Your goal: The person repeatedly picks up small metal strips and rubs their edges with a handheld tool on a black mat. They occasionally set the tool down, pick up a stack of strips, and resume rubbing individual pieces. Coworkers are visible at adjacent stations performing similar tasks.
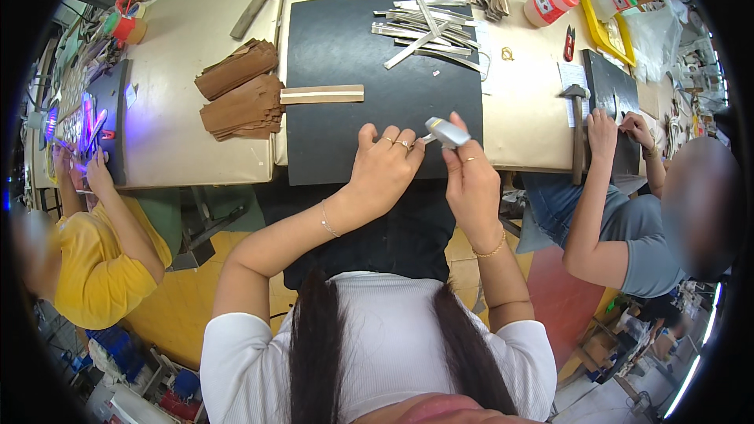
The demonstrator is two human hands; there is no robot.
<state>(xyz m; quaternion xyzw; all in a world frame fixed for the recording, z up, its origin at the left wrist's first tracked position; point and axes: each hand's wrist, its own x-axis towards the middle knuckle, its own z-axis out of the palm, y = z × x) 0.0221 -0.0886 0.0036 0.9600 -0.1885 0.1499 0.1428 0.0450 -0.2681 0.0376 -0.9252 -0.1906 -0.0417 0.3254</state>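
Note:
My left hand (pixel 386 163) is closed over the front edge of the black mat (pixel 334 39), its fingertips pinching a small pale end that mostly hides in the grip. My right hand (pixel 473 188) is closed on a smooth silver-grey handheld tool (pixel 447 132) with a thin gold line; its exact kind does not show. The tool's tip nearly meets my left fingertips. Ahead of my left hand, a brown strip with a white middle band (pixel 323 93) lies flat on the mat. A loose pile of pale, silvery strips (pixel 432 31) covers the mat's far right.
Stacks of brown leather pieces (pixel 238 68) lie left of the mat, below a hammer (pixel 255 12). A second hammer (pixel 577 122), red snips (pixel 569 43), a red-and-white bottle (pixel 552 6) and a yellow tray (pixel 606 30) stand right. Co-workers sit on both sides.

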